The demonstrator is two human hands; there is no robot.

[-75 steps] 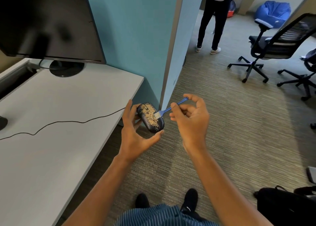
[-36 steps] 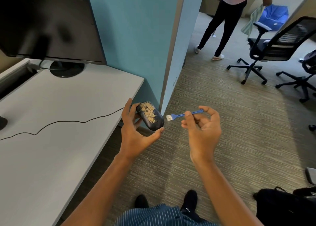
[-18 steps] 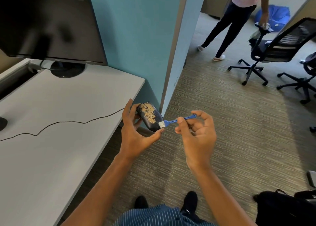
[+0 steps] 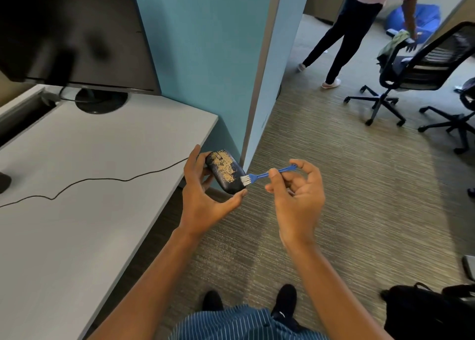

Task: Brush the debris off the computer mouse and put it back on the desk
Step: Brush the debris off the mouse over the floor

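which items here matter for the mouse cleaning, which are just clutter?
In the job:
- mouse, debris on top, held in left hand
- blue brush, in right hand
- desk, where the mouse goes back

Lying about:
- monitor
- office chair
- black bag

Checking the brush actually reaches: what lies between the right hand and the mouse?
In the head view, only the blue brush spans it: the right hand pinches its handle, and its bristles touch the mouse, held in the left hand.
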